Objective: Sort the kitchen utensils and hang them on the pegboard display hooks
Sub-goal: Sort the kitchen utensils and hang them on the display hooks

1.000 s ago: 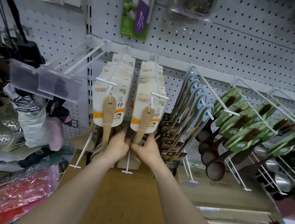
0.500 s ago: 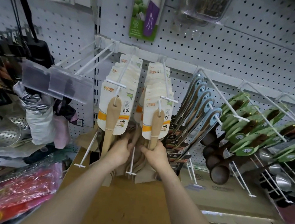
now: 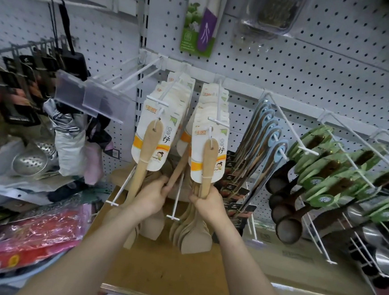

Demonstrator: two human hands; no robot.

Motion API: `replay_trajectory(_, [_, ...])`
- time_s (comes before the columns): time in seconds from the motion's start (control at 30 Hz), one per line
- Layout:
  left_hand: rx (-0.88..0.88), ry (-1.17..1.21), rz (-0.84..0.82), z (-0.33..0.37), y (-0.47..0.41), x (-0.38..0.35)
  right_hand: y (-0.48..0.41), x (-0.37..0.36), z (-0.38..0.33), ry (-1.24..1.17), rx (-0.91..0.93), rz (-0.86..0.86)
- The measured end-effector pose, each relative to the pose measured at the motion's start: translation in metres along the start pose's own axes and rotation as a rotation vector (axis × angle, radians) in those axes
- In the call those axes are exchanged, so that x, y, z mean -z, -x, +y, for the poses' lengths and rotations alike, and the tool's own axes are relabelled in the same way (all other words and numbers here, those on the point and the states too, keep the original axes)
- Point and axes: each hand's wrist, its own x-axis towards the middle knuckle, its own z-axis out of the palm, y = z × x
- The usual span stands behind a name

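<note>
The hands are drawing apart from where they met a second ago, each now closing on a spatula handle.

The left hand [image 3: 152, 198] is curling its fingers round a tilted wooden handle [image 3: 179, 169] between the two carded rows, seemingly a loose one. The right hand [image 3: 207, 203] is gripping the front spatula [image 3: 209, 162] hanging on the right hook [image 3: 218, 107] of the pegboard [image 3: 311, 70], just left of the blue-handled utensils [image 3: 273, 139].

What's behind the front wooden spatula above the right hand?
A stack of matching white cards with more spatulas, on the same hook. Their count is hidden; the right hand covers the handles.
</note>
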Motion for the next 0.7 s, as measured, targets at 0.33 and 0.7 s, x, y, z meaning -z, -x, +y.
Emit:
replay_trajectory(0.33, [0.001, 0.100, 0.026, 0.001, 0.014, 0.005, 0.007, 0.000, 0.004, -0.007, 0.057, -0.012])
replay_trajectory(0.7, [-0.006, 0.123, -0.106, -0.010, 0.013, 0.003, 0.007, 0.004, 0.003, 0.014, 0.053, -0.016])
